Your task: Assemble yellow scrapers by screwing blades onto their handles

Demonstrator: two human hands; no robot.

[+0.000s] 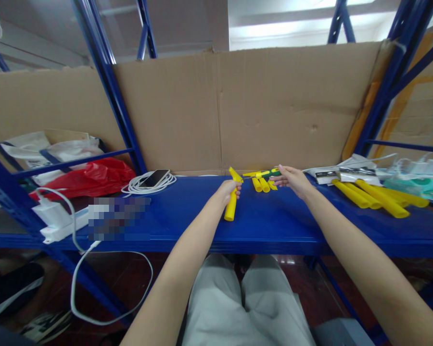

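My left hand (231, 191) is wrapped round a yellow part (230, 210), whose wide tubular end points toward me and whose narrower end leans up and left. In my right hand (287, 179) is a screwdriver with a green and yellow handle (273, 172); its shaft points left, toward the top of the held part. Whether the tip touches the part is too small to tell. Behind and below the screwdriver, several short yellow pieces (263, 185) lie on the blue shelf surface (187, 216).
Several long yellow tubes (382, 198) lie at right beside white boxes (359, 176). A phone (156, 178) rests on a coiled white cable (133, 185). At left are a red bag (94, 177) and a power strip (67, 230). Cardboard (274, 105) stands behind.
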